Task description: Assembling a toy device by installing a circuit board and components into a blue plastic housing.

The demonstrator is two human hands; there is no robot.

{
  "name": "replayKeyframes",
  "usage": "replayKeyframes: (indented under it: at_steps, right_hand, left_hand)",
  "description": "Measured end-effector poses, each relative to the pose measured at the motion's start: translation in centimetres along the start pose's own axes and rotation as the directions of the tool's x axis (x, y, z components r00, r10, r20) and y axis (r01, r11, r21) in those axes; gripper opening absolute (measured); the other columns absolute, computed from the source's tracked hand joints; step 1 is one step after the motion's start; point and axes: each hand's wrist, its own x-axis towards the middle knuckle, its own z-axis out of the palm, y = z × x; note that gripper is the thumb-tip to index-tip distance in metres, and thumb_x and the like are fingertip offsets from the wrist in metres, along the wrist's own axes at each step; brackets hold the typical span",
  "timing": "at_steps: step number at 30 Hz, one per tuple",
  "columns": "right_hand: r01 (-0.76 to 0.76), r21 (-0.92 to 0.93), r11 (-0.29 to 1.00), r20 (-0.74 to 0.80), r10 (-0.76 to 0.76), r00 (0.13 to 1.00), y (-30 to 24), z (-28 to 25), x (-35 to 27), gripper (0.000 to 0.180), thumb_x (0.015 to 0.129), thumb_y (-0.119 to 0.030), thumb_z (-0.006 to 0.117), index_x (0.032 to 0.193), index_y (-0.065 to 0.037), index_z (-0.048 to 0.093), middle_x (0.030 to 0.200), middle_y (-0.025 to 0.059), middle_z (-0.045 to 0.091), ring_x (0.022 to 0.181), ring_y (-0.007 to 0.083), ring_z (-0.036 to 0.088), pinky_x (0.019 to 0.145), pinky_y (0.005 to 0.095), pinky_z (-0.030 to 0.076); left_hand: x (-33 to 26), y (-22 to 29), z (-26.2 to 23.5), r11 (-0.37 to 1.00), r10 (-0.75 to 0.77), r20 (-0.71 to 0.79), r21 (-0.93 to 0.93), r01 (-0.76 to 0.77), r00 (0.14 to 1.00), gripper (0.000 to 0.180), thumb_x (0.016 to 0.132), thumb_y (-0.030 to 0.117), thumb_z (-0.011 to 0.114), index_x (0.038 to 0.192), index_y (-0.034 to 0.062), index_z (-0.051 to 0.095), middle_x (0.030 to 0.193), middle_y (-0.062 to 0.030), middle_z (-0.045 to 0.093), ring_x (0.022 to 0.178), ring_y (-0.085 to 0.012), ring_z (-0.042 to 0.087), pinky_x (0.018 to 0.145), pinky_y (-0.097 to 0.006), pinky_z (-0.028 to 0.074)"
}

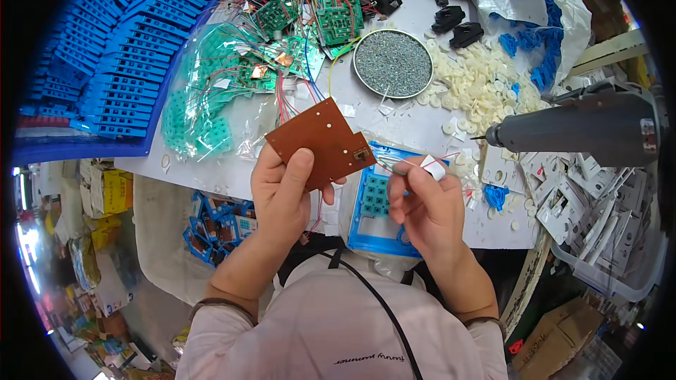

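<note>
Brown circuit board (321, 142) sits pinched in the left hand (282, 193); its wires (386, 162) run rightward into the right hand (426, 204), whose fingers grip them.

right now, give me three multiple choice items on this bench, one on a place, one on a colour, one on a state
1. Where is the round tin of screws?
A. far side of the table, behind the brown circuit board
B. on the floor
C. in the right hand

2. What colour is the keypad frame under the hands?
A. red
B. blue
C. yellow

3. How is the brown circuit board held?
A. lying flat on the table
B. raised in the left hand, thumb across it
C. clamped in a vice

Answers: 1 A, the tin sits beyond the board on the white tabletop. 2 B, its rim shows blue. 3 B, the left hand grips it while the right hand pinches its wires.
</note>
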Motion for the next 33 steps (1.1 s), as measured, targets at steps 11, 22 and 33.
replayKeyframes:
  at_steps: [11, 22, 33]
  right_hand:
    - [0.164, 0.356, 0.92, 0.154, -0.231, 0.961, 0.3, 1.9, 0.3, 0.023, 0.098, -0.011, 0.062, 0.119, -0.001, 0.062, 0.099, 0.007, 0.063, 0.084, 0.0135, 0.054, 0.058, 0.0252, 0.042]
    - [-0.215, -0.092, 0.972, 0.299, 0.233, 0.925, -1.2, 0.8, 0.7, 0.037, 0.099, -0.008, 0.059, 0.135, 0.004, 0.057, 0.076, 0.0005, 0.057, 0.059, 0.004, 0.044, 0.051, 0.0198, 0.034]
    - [-0.046, -0.112, 0.993, -0.048, 0.041, 0.998, -0.8, -2.0, -5.9, 0.02, 0.099, -0.014, 0.063, 0.099, 0.006, 0.068, 0.058, 0.0031, 0.054, 0.047, 0.0076, 0.046, 0.045, 0.0237, 0.034]
  left_hand:
    - [-0.7, -1.2, 0.4, 0.999, 0.016, 0.007, -0.052, -0.015, 1.0, 0.033, 0.108, 0.02, 0.048, 0.135, -0.0002, 0.047, 0.108, -0.0172, 0.069, 0.075, -0.0174, 0.066, 0.053, -0.026, 0.049]
    - [-0.6, -1.1, 0.0, 0.996, 0.074, 0.171, 0.03, -0.08, 0.982, 0.036, 0.109, 0.019, 0.043, 0.137, -0.0021, 0.044, 0.122, -0.0193, 0.066, 0.101, -0.0222, 0.071, 0.08, -0.033, 0.06]
    - [-3.3, 0.3, -0.9, 0.863, -0.018, 0.319, 0.483, -0.147, 0.948, 0.01, 0.1, 0.002, 0.053, 0.107, -0.0044, 0.055, 0.08, -0.0133, 0.073, 0.073, -0.0171, 0.073, 0.063, -0.03, 0.057]
